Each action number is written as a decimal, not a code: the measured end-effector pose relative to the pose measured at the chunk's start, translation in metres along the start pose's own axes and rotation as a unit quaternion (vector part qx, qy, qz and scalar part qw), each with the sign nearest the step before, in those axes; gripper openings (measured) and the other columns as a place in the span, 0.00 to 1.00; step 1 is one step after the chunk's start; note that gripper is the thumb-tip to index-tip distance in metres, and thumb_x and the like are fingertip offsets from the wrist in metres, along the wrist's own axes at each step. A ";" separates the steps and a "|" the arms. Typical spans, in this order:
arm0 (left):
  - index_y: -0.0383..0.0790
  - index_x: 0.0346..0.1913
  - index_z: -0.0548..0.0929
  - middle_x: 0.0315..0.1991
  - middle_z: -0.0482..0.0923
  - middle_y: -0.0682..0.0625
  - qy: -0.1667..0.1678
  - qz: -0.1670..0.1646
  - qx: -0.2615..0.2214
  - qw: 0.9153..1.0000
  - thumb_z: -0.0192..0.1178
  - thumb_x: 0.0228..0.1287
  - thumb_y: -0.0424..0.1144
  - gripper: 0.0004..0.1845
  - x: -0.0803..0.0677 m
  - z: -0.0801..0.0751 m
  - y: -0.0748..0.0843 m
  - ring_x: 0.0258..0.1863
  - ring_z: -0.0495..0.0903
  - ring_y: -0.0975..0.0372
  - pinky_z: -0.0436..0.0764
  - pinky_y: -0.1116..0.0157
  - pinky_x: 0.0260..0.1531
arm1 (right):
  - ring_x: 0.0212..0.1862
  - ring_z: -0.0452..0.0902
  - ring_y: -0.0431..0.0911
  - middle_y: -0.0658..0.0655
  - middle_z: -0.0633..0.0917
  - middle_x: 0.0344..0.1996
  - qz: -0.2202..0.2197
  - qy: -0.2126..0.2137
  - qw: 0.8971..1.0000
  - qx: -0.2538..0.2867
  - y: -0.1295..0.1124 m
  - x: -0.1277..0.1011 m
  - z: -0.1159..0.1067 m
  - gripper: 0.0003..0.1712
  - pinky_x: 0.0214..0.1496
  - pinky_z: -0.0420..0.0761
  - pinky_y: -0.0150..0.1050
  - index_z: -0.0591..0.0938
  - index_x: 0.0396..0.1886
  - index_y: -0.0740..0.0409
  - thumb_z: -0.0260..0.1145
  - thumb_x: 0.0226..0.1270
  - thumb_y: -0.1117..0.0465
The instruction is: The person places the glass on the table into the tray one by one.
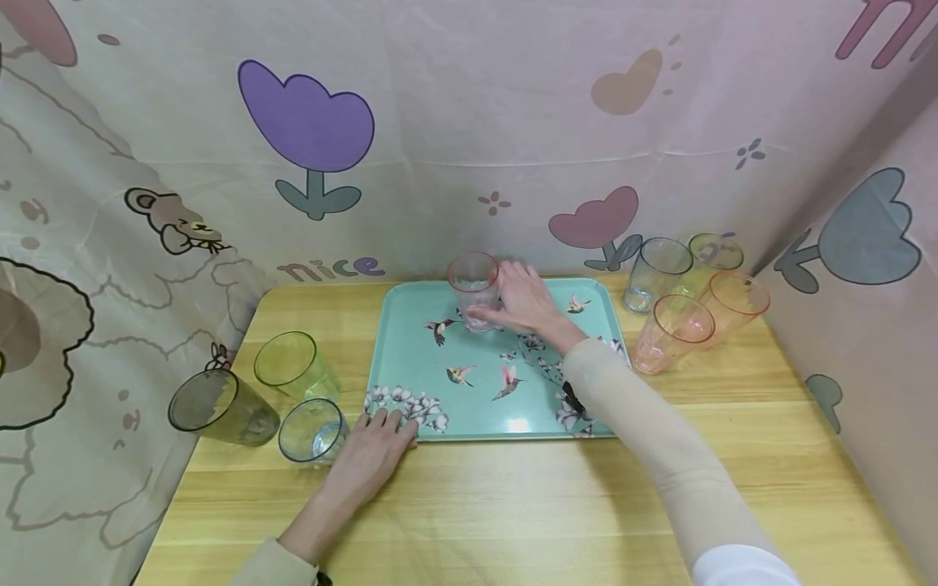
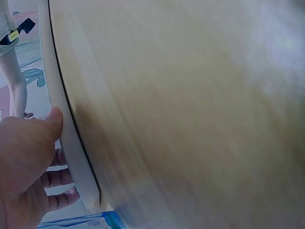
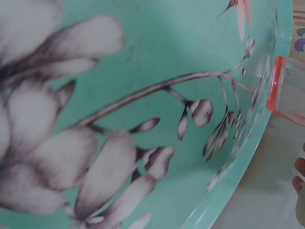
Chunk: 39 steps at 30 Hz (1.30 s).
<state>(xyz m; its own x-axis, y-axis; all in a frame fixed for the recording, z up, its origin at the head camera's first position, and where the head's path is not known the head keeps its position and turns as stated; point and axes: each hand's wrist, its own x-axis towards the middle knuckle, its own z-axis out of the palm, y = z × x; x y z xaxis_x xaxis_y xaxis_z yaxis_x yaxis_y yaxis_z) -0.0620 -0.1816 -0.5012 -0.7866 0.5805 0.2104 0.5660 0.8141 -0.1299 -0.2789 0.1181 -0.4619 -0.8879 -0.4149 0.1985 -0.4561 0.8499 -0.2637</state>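
My right hand (image 1: 520,297) holds a clear glass with a pink rim (image 1: 472,275) from its right side, thumb across the front. The glass stands upright near the back of the turquoise tray (image 1: 432,374), patterned with birds and blossoms. In the right wrist view, the base of the glass (image 3: 275,86) shows at the right edge, with a few fingertips (image 3: 298,167) below it. My left hand (image 1: 377,456) rests at the tray's front left corner. From the left wrist view, its thumb (image 2: 55,121) and fingers lie against the tray's pale edge (image 2: 71,138).
Left of the tray stand a green glass (image 1: 293,366), a dark grey glass (image 1: 223,407) and a blue-rimmed glass (image 1: 313,431) beside my left hand. At right are a grey-blue glass (image 1: 655,273), a yellow-green glass (image 1: 714,252) and two orange-pink glasses (image 1: 674,334). Patterned cloth (image 1: 454,106) hangs behind.
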 end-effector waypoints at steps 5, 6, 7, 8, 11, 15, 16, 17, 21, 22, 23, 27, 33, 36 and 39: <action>0.45 0.41 0.77 0.35 0.80 0.48 -0.002 -0.001 -0.003 1.000 0.63 0.74 0.47 0.10 0.000 0.000 0.000 0.33 0.77 0.55 0.77 0.58 0.34 | 0.56 0.72 0.50 0.56 0.80 0.53 -0.001 -0.001 1.000 0.002 -0.003 0.002 0.004 0.50 0.60 0.72 0.46 0.77 0.58 0.57 0.60 0.60 0.17; 0.45 0.41 0.77 0.35 0.80 0.48 -0.002 -0.002 -0.003 1.000 0.63 0.74 0.47 0.10 0.000 -0.001 0.000 0.33 0.77 0.55 0.77 0.58 0.34 | 0.56 0.72 0.50 0.56 0.80 0.53 -0.001 -0.002 1.000 0.003 -0.003 0.002 0.005 0.50 0.60 0.72 0.46 0.77 0.58 0.57 0.60 0.60 0.17; 0.45 0.41 0.77 0.35 0.80 0.48 -0.003 -0.002 -0.003 1.000 0.64 0.74 0.47 0.10 0.000 -0.001 0.000 0.33 0.77 0.55 0.78 0.58 0.34 | 0.56 0.72 0.50 0.55 0.80 0.53 -0.001 -0.003 1.000 0.002 -0.003 0.002 0.006 0.50 0.60 0.72 0.46 0.76 0.58 0.56 0.60 0.60 0.17; 0.45 0.41 0.77 0.35 0.80 0.48 -0.003 -0.002 -0.004 1.000 0.64 0.74 0.47 0.10 0.000 -0.001 0.000 0.33 0.76 0.55 0.78 0.58 0.34 | 0.56 0.72 0.50 0.55 0.80 0.52 0.000 -0.004 1.000 0.002 -0.003 0.002 0.007 0.50 0.60 0.72 0.46 0.77 0.57 0.56 0.60 0.60 0.17; 0.45 0.41 0.77 0.35 0.80 0.48 -0.002 -0.002 -0.005 1.000 0.64 0.74 0.47 0.11 0.000 -0.002 0.000 0.33 0.76 0.55 0.78 0.58 0.34 | 0.54 0.72 0.50 0.54 0.80 0.51 0.003 -0.004 1.000 0.001 -0.003 0.001 0.009 0.48 0.59 0.72 0.46 0.78 0.55 0.55 0.59 0.60 0.17; 0.45 0.41 0.77 0.35 0.80 0.48 0.000 -0.002 -0.005 1.000 0.64 0.73 0.47 0.10 0.000 -0.003 0.001 0.33 0.76 0.56 0.78 0.58 0.34 | 0.56 0.73 0.51 0.55 0.80 0.53 0.013 -0.004 1.000 0.006 -0.002 -0.001 0.011 0.47 0.60 0.73 0.48 0.80 0.54 0.54 0.60 0.61 0.17; 0.45 0.41 0.77 0.35 0.80 0.48 0.001 -0.001 -0.005 1.000 0.64 0.73 0.47 0.11 0.000 -0.003 0.001 0.33 0.76 0.56 0.78 0.58 0.34 | 0.57 0.73 0.51 0.55 0.80 0.53 0.016 -0.005 1.000 0.008 -0.001 -0.002 0.011 0.46 0.61 0.73 0.48 0.80 0.54 0.54 0.60 0.61 0.18; 0.45 0.41 0.77 0.35 0.80 0.48 0.001 -0.001 -0.004 1.000 0.64 0.73 0.47 0.11 0.000 -0.003 0.001 0.33 0.77 0.56 0.78 0.59 0.34 | 0.57 0.73 0.51 0.55 0.80 0.53 0.019 -0.006 1.000 0.009 0.000 -0.002 0.011 0.46 0.61 0.73 0.48 0.80 0.54 0.54 0.60 0.61 0.18; 0.45 0.41 0.77 0.35 0.80 0.48 0.001 0.000 -0.002 1.000 0.64 0.74 0.47 0.10 0.000 -0.003 0.000 0.33 0.76 0.56 0.77 0.59 0.34 | 0.57 0.73 0.51 0.55 0.80 0.54 0.026 -0.007 1.000 0.015 0.002 -0.004 0.010 0.46 0.62 0.74 0.48 0.80 0.57 0.54 0.62 0.62 0.19; 0.45 0.41 0.77 0.35 0.80 0.48 0.002 0.000 -0.001 1.000 0.64 0.74 0.47 0.10 0.000 -0.003 0.000 0.33 0.76 0.56 0.77 0.59 0.34 | 0.56 0.73 0.51 0.55 0.80 0.53 0.026 -0.008 1.000 0.015 0.003 -0.004 0.009 0.47 0.61 0.74 0.48 0.79 0.57 0.55 0.62 0.62 0.19; 0.45 0.41 0.77 0.35 0.80 0.48 0.002 0.001 0.001 1.000 0.64 0.74 0.47 0.10 0.000 -0.003 0.000 0.33 0.76 0.56 0.77 0.59 0.33 | 0.56 0.73 0.51 0.55 0.80 0.53 0.026 -0.008 1.000 0.015 0.003 -0.004 0.009 0.47 0.61 0.74 0.48 0.79 0.57 0.55 0.62 0.62 0.19; 0.45 0.41 0.77 0.35 0.80 0.48 0.004 0.002 0.002 1.000 0.63 0.74 0.47 0.10 0.000 -0.002 0.000 0.33 0.76 0.56 0.76 0.60 0.33 | 0.55 0.72 0.51 0.55 0.80 0.53 0.027 -0.009 1.000 0.009 0.004 -0.004 0.007 0.47 0.59 0.73 0.47 0.79 0.57 0.55 0.61 0.62 0.19; 0.45 0.41 0.77 0.35 0.80 0.48 0.005 0.002 0.002 1.000 0.63 0.74 0.47 0.10 0.000 -0.002 0.000 0.33 0.76 0.56 0.76 0.60 0.33 | 0.54 0.71 0.51 0.55 0.79 0.51 0.034 -0.011 0.999 0.006 0.005 -0.004 0.007 0.47 0.57 0.72 0.46 0.78 0.55 0.55 0.60 0.61 0.18; 0.45 0.41 0.77 0.35 0.80 0.49 0.007 0.003 0.006 1.000 0.64 0.74 0.47 0.10 -0.001 -0.002 0.000 0.32 0.76 0.56 0.76 0.60 0.33 | 0.55 0.72 0.51 0.56 0.79 0.53 0.034 -0.010 0.999 0.003 0.005 -0.004 0.007 0.48 0.59 0.72 0.47 0.78 0.56 0.55 0.60 0.61 0.17; 0.46 0.41 0.77 0.34 0.80 0.49 0.008 0.002 0.006 1.000 0.64 0.74 0.47 0.10 -0.001 -0.002 0.000 0.32 0.75 0.56 0.76 0.60 0.32 | 0.59 0.72 0.53 0.58 0.79 0.57 0.037 -0.009 0.999 0.000 0.005 -0.004 0.007 0.52 0.63 0.73 0.49 0.77 0.60 0.57 0.59 0.60 0.16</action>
<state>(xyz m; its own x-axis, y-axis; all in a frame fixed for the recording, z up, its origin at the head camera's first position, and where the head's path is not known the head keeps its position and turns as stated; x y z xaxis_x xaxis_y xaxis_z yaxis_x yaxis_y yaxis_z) -0.0606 -0.1817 -0.4991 -0.7798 0.5841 0.2252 0.5665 0.8116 -0.1430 -0.2780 0.1219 -0.4711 -0.9199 -0.3570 0.1622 -0.3897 0.8783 -0.2769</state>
